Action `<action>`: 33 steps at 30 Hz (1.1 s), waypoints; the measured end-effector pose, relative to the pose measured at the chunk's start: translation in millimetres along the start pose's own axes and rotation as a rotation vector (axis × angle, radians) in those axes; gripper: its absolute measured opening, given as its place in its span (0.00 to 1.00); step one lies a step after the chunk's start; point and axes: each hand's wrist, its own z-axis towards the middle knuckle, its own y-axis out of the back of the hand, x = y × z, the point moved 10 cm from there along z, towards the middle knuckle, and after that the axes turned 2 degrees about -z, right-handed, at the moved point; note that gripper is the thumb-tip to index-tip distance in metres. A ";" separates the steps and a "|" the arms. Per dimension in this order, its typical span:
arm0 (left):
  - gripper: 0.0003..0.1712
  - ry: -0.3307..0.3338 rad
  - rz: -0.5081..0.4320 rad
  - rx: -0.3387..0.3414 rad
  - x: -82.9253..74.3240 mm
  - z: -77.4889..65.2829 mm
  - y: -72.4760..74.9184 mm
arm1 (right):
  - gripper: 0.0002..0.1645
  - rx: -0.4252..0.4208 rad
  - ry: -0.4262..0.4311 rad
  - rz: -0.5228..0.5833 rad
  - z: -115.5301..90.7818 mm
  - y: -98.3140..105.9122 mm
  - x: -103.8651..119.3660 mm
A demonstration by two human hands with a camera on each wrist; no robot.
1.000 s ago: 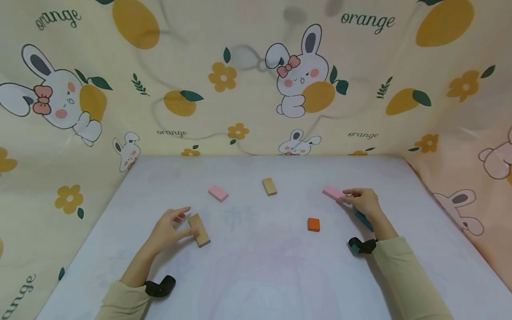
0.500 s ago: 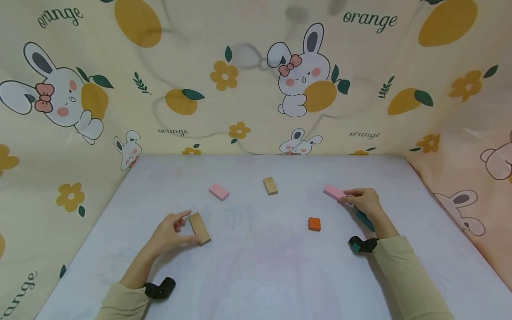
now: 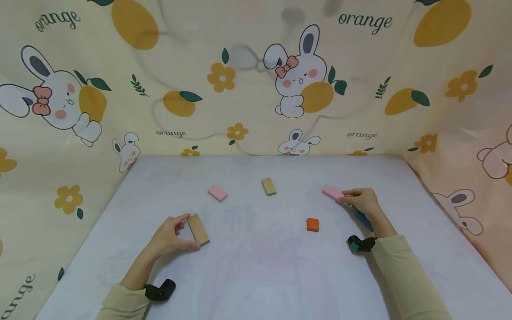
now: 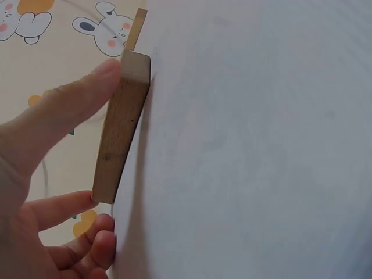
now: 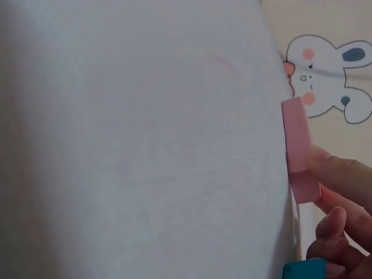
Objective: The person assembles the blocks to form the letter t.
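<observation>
Behind held wooden block (image 3: 198,229), "orange" lettering (image 3: 171,133)

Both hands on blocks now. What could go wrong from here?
- Left hand pinches the larger wooden block only at its ends; it might pivot or slip if lifted.
- Right hand holds its pink block near one end, so the far end could dip.
- That hand's curled fingers sit right by the blue block and may nudge it.
</observation>
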 end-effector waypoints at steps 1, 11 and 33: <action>0.55 0.001 0.009 0.002 -0.2 -0.1 -0.2 | 0.32 0.003 -0.005 0.005 0.4 -0.6 -0.5; 0.57 -0.011 0.064 -0.019 -0.7 1.7 -0.8 | 0.33 0.012 -0.020 0.022 -0.7 -0.2 1.2; 0.51 -0.047 0.051 -0.094 -2.1 7.9 3.4 | 0.33 0.034 -0.042 0.036 1.0 -4.0 -3.4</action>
